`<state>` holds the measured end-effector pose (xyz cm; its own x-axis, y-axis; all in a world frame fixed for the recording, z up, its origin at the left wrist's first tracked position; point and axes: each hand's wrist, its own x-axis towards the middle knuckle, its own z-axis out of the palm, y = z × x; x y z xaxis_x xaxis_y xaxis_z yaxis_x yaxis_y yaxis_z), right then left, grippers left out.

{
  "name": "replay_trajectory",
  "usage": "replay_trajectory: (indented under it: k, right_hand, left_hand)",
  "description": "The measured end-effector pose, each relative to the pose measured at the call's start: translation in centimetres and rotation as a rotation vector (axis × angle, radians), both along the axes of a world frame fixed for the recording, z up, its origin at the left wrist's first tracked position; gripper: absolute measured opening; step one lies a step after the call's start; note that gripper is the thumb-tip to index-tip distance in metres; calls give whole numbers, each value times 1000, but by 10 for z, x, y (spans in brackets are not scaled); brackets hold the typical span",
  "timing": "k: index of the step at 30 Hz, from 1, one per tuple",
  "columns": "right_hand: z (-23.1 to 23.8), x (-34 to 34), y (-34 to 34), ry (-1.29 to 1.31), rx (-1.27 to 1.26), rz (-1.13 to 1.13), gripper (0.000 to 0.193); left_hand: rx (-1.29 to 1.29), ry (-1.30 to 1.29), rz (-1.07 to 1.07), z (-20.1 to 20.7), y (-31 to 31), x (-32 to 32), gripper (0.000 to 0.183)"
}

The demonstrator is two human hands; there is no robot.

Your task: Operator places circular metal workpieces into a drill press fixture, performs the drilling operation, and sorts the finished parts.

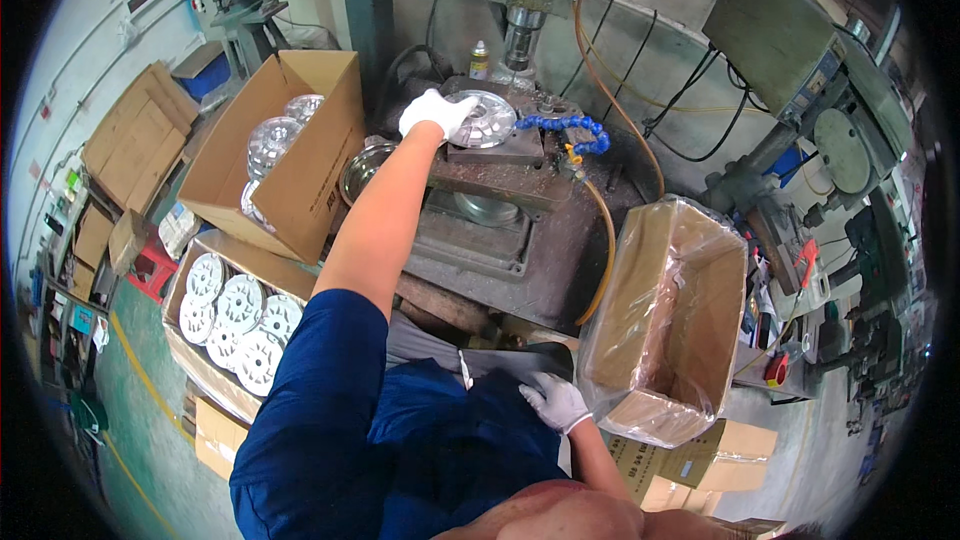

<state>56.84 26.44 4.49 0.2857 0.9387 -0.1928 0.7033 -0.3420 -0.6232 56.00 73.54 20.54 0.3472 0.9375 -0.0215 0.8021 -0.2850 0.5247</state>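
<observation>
Metal disc (488, 122): touched by left hand (437, 115); grip cannot be told.
Right hand (556, 403): rested open.
Blue hose (592, 126): seen right of grip.

Fisheye view from the person's head, looking down and forward, blue shirt (430, 450) close, left hand (437, 115) farther off

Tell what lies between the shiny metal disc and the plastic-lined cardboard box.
The head view shows a blue segmented hose, an amber hose and part of the machine's worktable there.

The left hand (436, 115) hides part of the metal disc (490, 121), whose underside cannot be seen.
</observation>
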Motion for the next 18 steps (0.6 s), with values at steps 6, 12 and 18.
replay_trajectory:
  k: [6,12,18]
  right_hand:
    - [7,-7,-1,-67,-64,-69,48]
    - [10,-7,-8,23,-13,-82,39]
    - [5,-10,12,29,-38,1,40]
  left_hand:
    - [177,-215,157,13,-11,-14,102]
    - [579,-556,211,9,-3,-122,63]
    - [207,-23,96,-93,-30,-191,71]
